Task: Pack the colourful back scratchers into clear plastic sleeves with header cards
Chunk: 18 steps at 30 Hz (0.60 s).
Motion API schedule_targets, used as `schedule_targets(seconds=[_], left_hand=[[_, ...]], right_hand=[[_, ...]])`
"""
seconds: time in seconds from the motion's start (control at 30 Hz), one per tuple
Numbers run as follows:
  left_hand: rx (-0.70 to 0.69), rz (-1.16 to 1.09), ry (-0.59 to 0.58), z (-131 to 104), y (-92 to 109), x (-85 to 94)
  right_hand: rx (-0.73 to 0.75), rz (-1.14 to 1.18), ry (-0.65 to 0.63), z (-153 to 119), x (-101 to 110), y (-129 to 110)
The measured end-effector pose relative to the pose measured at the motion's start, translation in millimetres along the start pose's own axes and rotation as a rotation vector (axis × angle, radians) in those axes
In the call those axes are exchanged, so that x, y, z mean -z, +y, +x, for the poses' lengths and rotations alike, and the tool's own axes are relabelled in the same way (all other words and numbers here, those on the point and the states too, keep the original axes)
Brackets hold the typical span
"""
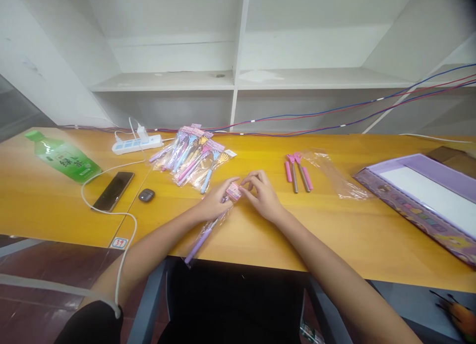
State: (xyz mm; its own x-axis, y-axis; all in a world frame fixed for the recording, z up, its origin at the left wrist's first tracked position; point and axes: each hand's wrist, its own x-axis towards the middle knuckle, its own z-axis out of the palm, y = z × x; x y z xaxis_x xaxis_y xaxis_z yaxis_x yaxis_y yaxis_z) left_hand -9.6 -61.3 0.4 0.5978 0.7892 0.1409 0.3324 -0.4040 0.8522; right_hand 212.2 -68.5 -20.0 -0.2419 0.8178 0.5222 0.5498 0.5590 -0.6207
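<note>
Pink-topped rods (294, 178), two, held purple stick (199, 246), one

The widest open stretch of the yellow wooden desk (275, 250) runs right of centre from the near edge to the pink hand-shaped sticks with metal rods (294, 171), though the bare right forearm (320, 247) slants above it. A narrower gap leads far between those sticks and the heap of pastel sticks in clear plastic (191, 158), ending at the red and blue cables (253, 120). Rightward, a flat clear plastic bag (334, 178) and the purple printed box (420, 210) obstruct; leftward, a looping white cable (134, 230) crosses the desk.
</note>
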Motion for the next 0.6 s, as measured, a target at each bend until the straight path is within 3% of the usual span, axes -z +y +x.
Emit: schedule_targets(seconds=[0.17,0.43,0.53,0.6], left_hand=[[-0.044,-0.004,0.002,1.4,-1.2,1.2],[-0.119,0.009,-0.014,2.5,2.1,2.8],[-0.123,0.011,-0.016,3.0,2.5,2.3],[-0.091,-0.016,-0.027,2.7,3.6,2.5]], right_hand=[[0.012,0.043,0.013,0.5,1.2,0.5],[-0.090,0.159,-0.026,3.7,5.2,-0.1],[-0.147,0.242,-0.057,6.8,6.3,6.8],[-0.189,0.306,-0.001,9.1,9.4,15.5]])
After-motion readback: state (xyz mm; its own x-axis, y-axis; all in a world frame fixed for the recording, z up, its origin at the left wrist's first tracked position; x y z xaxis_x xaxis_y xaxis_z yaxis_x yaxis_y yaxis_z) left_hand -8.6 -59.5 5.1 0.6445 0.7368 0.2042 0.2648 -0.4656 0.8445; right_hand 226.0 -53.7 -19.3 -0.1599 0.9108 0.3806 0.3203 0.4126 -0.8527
